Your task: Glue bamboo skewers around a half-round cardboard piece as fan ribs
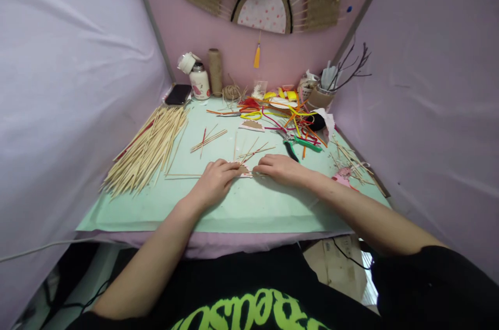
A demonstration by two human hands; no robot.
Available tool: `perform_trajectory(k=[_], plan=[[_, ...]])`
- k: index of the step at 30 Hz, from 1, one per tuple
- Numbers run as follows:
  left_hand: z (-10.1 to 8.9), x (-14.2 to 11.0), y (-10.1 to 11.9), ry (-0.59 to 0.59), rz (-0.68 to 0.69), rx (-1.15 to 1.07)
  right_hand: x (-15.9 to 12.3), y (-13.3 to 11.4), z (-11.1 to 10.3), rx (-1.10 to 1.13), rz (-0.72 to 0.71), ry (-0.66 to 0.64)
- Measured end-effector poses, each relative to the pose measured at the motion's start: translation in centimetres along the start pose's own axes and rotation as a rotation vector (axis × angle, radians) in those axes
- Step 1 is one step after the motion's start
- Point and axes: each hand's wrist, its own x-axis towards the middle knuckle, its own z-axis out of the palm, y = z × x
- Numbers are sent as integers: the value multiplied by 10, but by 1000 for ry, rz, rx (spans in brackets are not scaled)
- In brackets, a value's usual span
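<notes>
A small half-round cardboard piece with a pale edge lies flat on the table in front of me. My left hand holds it down from the left, fingers pressed together on its side. Just to the right, my right hand has its fingertips closed on a thin wooden stick, low against the table; the fingers partly hide it. Long thin sticks run out to the left from under my left hand. Several loose sticks cross just beyond the cardboard. A second half-round piece lies farther back.
A big pile of sticks covers the left side. Scissors, green-handled pliers and tangled coloured pipe cleaners lie back right. A phone, bottle and twine spool stand behind. Scraps lie at the right edge.
</notes>
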Motion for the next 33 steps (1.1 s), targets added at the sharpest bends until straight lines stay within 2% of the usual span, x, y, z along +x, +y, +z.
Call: perform_trajectory(k=[6,12,17,25,33], plan=[[2,0,-2,-10,5,-25,-1,4,-5,-11,-106,-22],[3,0,-2,5,-12,-60,-1,6,-5,17,-161,32],[3,0,-2,-1,-27,-72,1,8,-6,65,-137,20],[2,1,-2,-5,-34,-94,4,9,-7,-33,-85,-151],[5,2,-4,-4,-25,-79,6,9,-11,-15,-146,-88]])
